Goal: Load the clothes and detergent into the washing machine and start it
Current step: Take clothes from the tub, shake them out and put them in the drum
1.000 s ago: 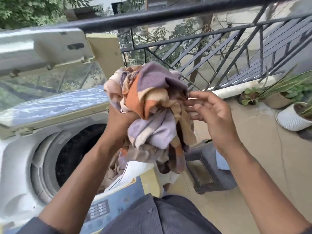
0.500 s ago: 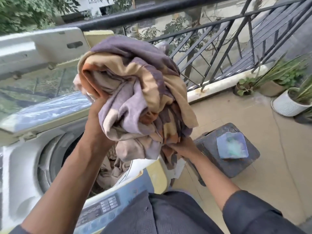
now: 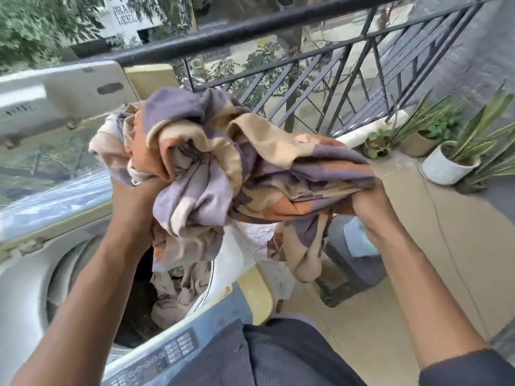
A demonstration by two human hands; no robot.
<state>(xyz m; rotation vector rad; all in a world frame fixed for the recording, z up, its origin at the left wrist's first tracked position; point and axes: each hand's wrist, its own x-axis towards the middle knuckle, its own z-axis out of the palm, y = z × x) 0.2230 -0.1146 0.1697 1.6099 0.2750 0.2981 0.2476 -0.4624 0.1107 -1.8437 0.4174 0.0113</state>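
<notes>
A bunched cloth (image 3: 223,168) patterned in purple, tan and orange hangs between both my hands above the open top-loading washing machine (image 3: 25,288). My left hand (image 3: 133,201) grips its left end over the drum opening. My right hand (image 3: 367,207) grips its right end, out past the machine's right side. One corner of the cloth dangles down toward the floor. Inside the drum lies a beige garment (image 3: 178,291). The machine's lid (image 3: 64,90) stands raised at the back. The control panel (image 3: 167,355) runs along the front edge near my body.
A dark stool (image 3: 348,274) with a pale blue item (image 3: 359,240) on it stands right of the machine. Potted plants (image 3: 451,162) line the floor at the right. A black metal railing (image 3: 306,68) closes off the balcony behind.
My right hand has moved out to the right with one end of the cloth, spreading the bundle sideways. The bundle has dropped a little lower over the drum.
</notes>
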